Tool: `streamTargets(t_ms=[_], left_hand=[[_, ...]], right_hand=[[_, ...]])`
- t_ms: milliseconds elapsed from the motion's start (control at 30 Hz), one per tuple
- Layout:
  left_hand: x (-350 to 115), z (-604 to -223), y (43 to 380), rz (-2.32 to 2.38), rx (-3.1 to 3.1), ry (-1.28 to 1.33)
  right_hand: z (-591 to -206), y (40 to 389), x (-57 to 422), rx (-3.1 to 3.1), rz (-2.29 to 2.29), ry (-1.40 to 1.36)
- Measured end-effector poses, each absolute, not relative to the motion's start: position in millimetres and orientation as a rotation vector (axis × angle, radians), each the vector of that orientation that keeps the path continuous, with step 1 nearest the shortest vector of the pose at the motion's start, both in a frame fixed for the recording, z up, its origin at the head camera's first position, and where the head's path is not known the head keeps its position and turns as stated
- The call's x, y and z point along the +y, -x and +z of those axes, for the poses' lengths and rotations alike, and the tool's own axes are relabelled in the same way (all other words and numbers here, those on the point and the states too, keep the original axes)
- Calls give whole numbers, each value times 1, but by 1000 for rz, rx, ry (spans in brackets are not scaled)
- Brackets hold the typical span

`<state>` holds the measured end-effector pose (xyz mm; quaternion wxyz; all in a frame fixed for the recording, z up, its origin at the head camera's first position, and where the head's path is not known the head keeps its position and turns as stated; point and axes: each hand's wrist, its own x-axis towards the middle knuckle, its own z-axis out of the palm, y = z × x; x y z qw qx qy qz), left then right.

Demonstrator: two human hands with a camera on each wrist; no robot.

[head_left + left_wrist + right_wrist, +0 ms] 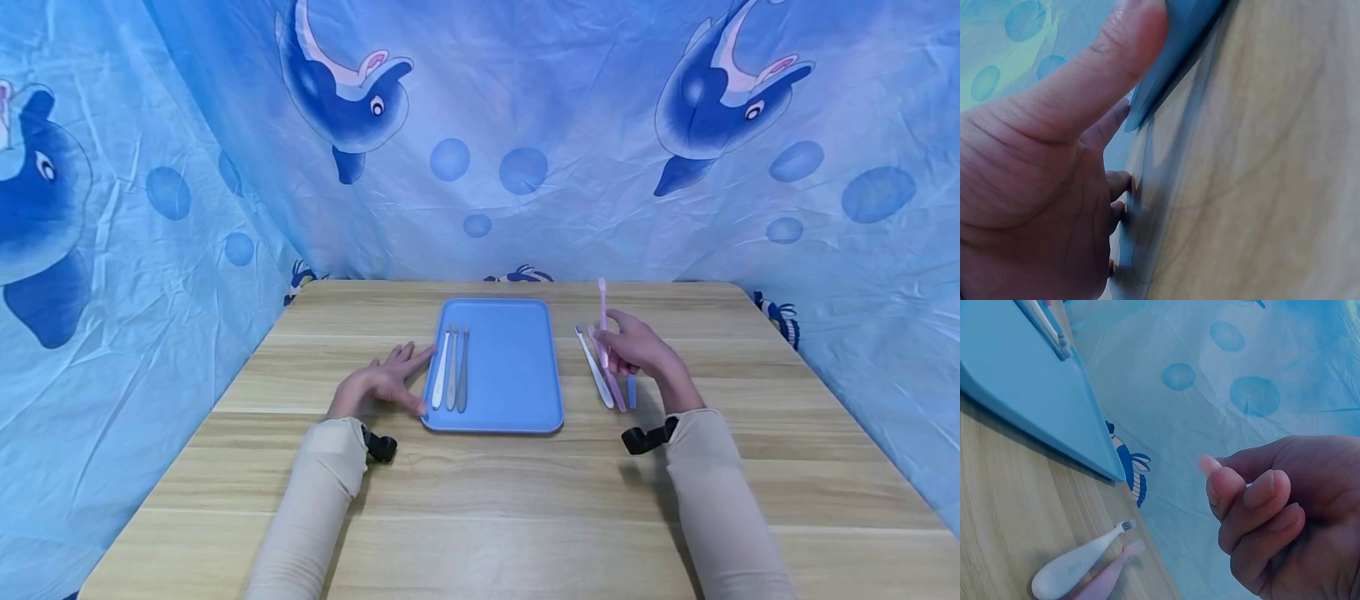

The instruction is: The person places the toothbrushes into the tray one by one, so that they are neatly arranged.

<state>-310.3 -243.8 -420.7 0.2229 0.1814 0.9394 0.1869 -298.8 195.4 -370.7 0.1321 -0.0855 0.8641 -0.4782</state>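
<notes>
My right hand (637, 346) pinches a pink toothbrush (603, 308), its head end pointing up and away, above the table to the right of the tray. Beneath that hand lie a white toothbrush (595, 368), another pink toothbrush (618, 397) and a blue handle (632, 392), partly hidden. My left hand (386, 382) rests against the left edge of the blue tray (513, 367) with its fingers spread; in the left wrist view the thumb touches the tray's rim. On the tray's left side a white toothbrush (439, 379) and two greyish toothbrushes (462, 379) lie side by side.
The wooden table (487, 508) ends at a blue dolphin-printed curtain (480, 100) behind and at both sides. A black wrist camera (381, 447) is strapped to the left wrist, and another black camera (643, 439) to the right one.
</notes>
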Motion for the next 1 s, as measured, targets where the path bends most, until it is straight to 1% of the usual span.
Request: streamTargets(t_ms=[567,1000], left_hand=[[-246,-425,312,531,2601,-497],[-246,-424,313,518,2614,-504]], right_hand=[[-370,302,178,2477,-1398,246],[-368,303,162,2456,-1432,305]])
